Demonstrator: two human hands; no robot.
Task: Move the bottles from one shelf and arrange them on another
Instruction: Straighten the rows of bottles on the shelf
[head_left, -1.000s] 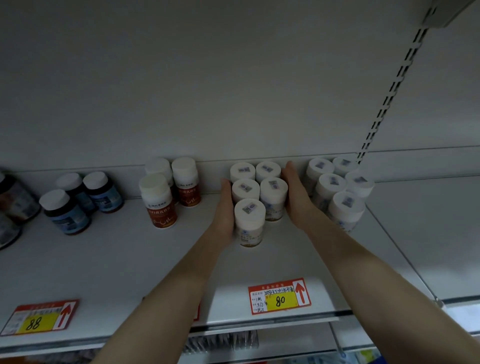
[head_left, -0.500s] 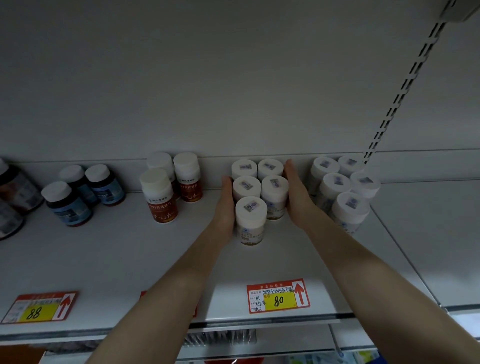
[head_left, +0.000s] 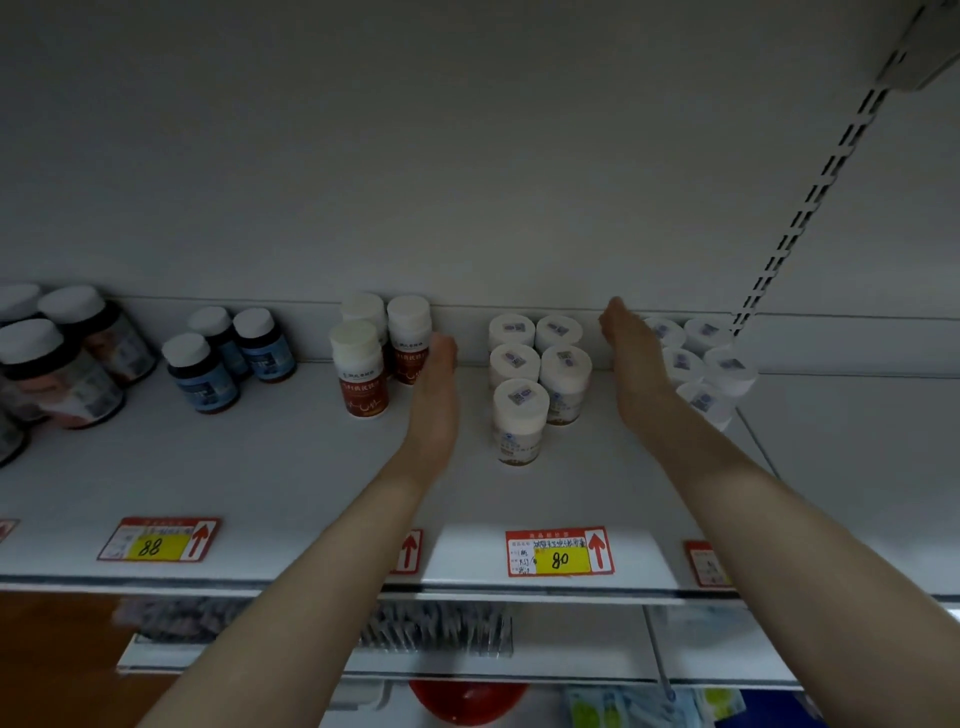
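Note:
Several white-capped bottles stand in a tight cluster (head_left: 537, 371) at the middle back of the white shelf (head_left: 260, 483), the front one (head_left: 520, 418) nearest me. My left hand (head_left: 434, 397) hovers flat, fingers straight, just left of the cluster and apart from it. My right hand (head_left: 631, 358) is flat too, right of the cluster, in front of a second group of white-capped bottles (head_left: 706, 364). Neither hand holds anything.
Red-labelled bottles (head_left: 366, 364) stand close behind my left hand. Blue-labelled bottles (head_left: 218, 358) and larger dark jars (head_left: 57, 358) fill the shelf's left side. Price tags (head_left: 558, 553) line the front edge. A slotted upright (head_left: 810, 197) rises at the right.
Both hands pressed against the sides of the middle cluster before; now they have spread outward and come off it. The bottles stay in place.

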